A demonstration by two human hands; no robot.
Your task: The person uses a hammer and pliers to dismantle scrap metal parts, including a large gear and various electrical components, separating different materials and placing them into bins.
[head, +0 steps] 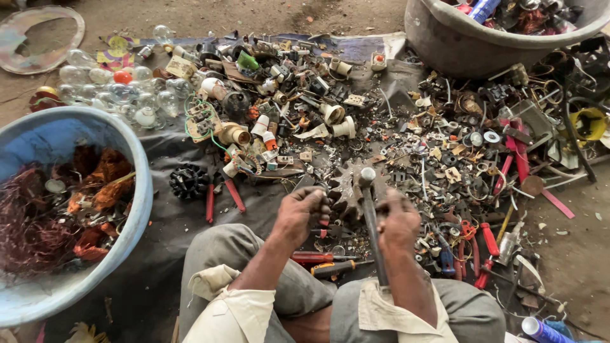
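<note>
Item, seated person viewed from above, knees in grey trousers at the near edge, both hands over a dark ground sheet (165, 235) strewn with scrap. Right hand (399, 222): fingers closed in a fist around the dark shaft of a metal-headed hammer (370, 216), whose rounded head points far and whose shaft runs back toward the near edge between the knees. Left hand (304, 213): fingers curled shut, knuckles up, pressing on or pinching a small piece that the hand hides; what it grips cannot be told. Between and just beyond the two hands lies a dull grey toothed metal plate (346, 187), the hammer head resting over it. Near the left wrist, a red-handled screwdriver (314, 257) and an orange-and-black-handled one (333, 269) lie side by side. Left of the hands, red-handled pliers (222, 198) beside a black ribbed round part (189, 181). Far left, a cluster of clear glass light bulbs (121, 92). Near left, a light blue plastic tub (136, 165) holding tangled reddish copper wire (38, 222). Far right, a grey plastic tub (457, 47) with mixed scrap. Right of the hands, red-handled cutters (483, 251) among washers, rings and cream-coloured lamp sockets scattered across the sheet.
</note>
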